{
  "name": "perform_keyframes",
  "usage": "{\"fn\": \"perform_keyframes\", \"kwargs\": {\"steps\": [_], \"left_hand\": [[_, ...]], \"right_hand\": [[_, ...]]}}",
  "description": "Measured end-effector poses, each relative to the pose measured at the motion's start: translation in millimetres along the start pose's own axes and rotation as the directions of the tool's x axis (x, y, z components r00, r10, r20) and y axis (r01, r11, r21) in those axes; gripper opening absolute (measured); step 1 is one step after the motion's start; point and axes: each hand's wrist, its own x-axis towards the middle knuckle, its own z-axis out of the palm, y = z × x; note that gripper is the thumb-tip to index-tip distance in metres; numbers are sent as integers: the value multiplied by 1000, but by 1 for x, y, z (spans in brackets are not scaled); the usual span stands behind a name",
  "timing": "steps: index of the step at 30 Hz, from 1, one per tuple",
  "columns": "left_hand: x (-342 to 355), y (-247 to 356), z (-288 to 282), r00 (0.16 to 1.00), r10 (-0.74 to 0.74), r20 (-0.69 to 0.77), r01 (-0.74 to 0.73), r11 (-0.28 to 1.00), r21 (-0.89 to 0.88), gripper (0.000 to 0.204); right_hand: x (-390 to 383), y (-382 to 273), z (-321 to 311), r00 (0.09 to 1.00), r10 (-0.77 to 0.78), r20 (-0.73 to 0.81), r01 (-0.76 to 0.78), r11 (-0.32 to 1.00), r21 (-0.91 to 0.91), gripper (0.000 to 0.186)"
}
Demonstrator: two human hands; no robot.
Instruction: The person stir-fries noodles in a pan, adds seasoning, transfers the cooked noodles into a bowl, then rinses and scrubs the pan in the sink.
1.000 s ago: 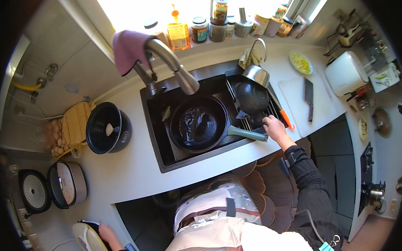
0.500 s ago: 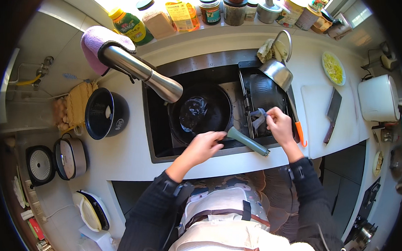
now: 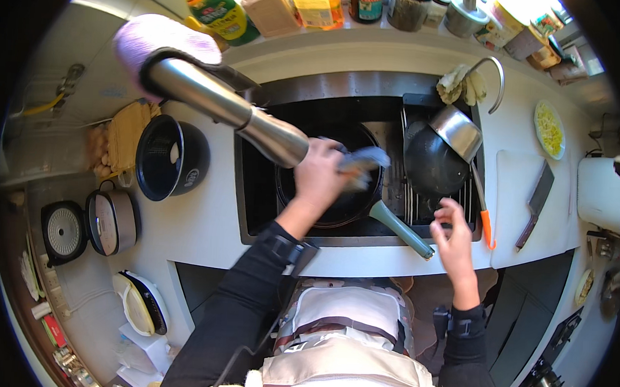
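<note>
Head view looks straight down into a dark sink (image 3: pixel 255 191), where a black frying pan (image 3: pixel 337 201) lies with its teal handle (image 3: pixel 402 231) running out toward the sink's near-right rim. Left hand (image 3: pixel 319 174) is over the pan, its fingers (image 3: pixel 342 168) pinching a crumpled grey cloth (image 3: pixel 364 161) against the pan's upper right part. Right hand (image 3: pixel 452 238) hangs just beside the end of the teal handle — not touching it, as far as can be told — with fingers (image 3: pixel 445 208) loosely spread and curled. In the sink's right half a dark wok (image 3: pixel 430 164) and a steel ladle (image 3: pixel 458 131) rest on a rack. On the white counter (image 3: pixel 198 223) to the left stands a black inner pot (image 3: pixel 167 158); to the right, a cleaver (image 3: pixel 536 202) lies on a cutting board (image 3: pixel 513 216). Bottles and jars (image 3: pixel 318 3) line the far ledge — well apart from both hands.
</note>
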Motion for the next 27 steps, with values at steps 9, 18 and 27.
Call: {"fn": "perform_keyframes", "kwargs": {"steps": [9,18,27], "left_hand": [[-43,-170,134,789,-74,609,-244,873,422,29],[-15,-140,224,453,-760,465,846,531,44,59],[-15,-66,193,623,-79,778,732,408,-545,68]], "right_hand": [[-40,61,46,984,91,152,-33,936,-351,49],[-29,75,57,986,14,165,23,975,-219,50],[-28,76,61,986,7,166,34,970,-242,48]]}}
